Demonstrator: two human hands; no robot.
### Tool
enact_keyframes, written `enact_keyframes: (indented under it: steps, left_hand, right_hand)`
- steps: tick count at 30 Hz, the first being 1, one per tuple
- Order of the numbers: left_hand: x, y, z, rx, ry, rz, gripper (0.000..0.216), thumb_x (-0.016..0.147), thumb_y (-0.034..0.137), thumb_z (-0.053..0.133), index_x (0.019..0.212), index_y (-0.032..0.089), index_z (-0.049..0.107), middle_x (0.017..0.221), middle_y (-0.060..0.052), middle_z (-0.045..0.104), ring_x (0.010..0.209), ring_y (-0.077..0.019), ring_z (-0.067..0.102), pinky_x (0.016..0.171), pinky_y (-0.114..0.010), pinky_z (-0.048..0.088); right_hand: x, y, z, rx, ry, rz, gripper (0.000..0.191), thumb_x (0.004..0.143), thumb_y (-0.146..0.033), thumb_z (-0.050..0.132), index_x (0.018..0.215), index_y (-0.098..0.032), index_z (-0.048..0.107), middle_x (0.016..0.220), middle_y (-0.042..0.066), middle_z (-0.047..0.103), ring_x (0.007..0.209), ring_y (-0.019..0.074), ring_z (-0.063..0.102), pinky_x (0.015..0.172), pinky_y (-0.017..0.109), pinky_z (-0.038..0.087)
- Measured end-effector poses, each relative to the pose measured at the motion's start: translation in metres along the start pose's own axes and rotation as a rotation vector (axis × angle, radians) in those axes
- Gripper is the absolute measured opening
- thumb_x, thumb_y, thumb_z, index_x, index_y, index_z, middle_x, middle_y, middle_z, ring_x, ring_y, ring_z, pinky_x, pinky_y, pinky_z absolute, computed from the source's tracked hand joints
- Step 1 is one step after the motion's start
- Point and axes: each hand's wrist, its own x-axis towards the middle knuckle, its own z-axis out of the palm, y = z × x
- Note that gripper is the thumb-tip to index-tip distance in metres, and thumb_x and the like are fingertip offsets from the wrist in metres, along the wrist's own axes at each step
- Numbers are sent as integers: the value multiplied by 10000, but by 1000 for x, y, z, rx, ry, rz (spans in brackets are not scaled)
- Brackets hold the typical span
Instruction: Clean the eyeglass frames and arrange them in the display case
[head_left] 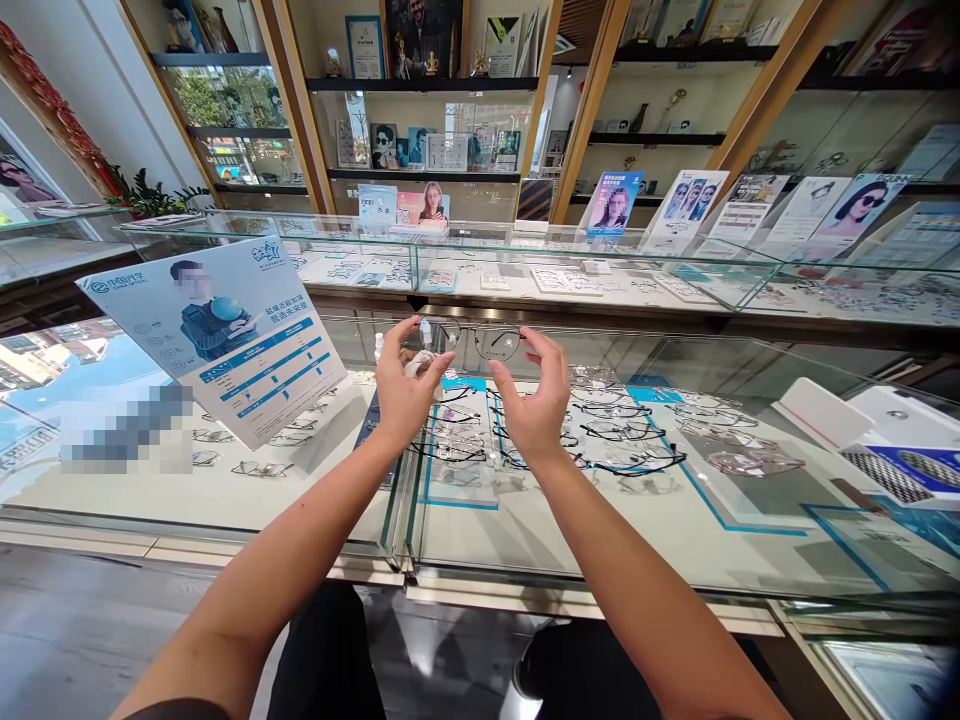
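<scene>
I hold a pair of thin black-framed glasses [480, 340] up in front of me above the glass display counter [570, 540]. My left hand [405, 385] pinches the frame's left side and also keeps a small white cloth [417, 364] tucked against the palm. My right hand [536, 395] grips the frame's right end between thumb and fingers. Both palms face away from me. Under the glass lie several rows of spectacle frames [615, 440].
A tilted blue-and-white poster stand [225, 335] sits on the counter at left. A small white bottle [379, 345] stands behind my left hand. White and blue boxes [885, 440] lie at right. Another glass showcase [525, 265] and shelves with brochures stand beyond.
</scene>
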Motion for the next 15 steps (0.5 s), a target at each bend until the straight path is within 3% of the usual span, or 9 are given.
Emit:
enact_keyframes:
  steps: [3, 6, 11, 15]
  left_hand:
    - [-3, -2, 1, 8, 55, 39, 639, 902, 559, 877, 1436, 370, 583, 1411, -97, 609, 801, -136, 628, 702, -316, 575]
    - [-5, -4, 3, 18, 93, 72, 631, 892, 532, 890, 1423, 377, 587, 1407, -88, 579, 783, -125, 601, 703, -318, 578]
    - [-6, -2, 3, 28, 75, 41, 652, 902, 531, 880, 1453, 348, 585, 1337, -101, 626, 849, -156, 648, 700, -304, 579]
    - [-5, 0, 2, 9, 19, -12, 647, 915, 558, 866, 1444, 315, 585, 1414, -117, 659, 816, -139, 686, 705, -300, 587]
  right_hand:
    - [-2, 4, 3, 85, -50, 92, 498, 1024, -474, 747, 1474, -307, 616, 1448, 117, 716, 1319, 302, 710, 1113, 582, 626]
    - [-4, 7, 5, 169, -93, 164, 522, 1024, -472, 750, 1495, -304, 599, 1510, 126, 695, 1370, 297, 702, 1167, 571, 602]
    - [-3, 7, 5, 181, -94, 170, 531, 1024, -454, 741, 1509, -296, 596, 1533, 133, 676, 1408, 299, 678, 1210, 580, 573]
    - [-1, 4, 3, 164, -56, 140, 512, 1006, -440, 750, 1488, -316, 629, 1484, 107, 686, 1409, 297, 666, 1233, 589, 557]
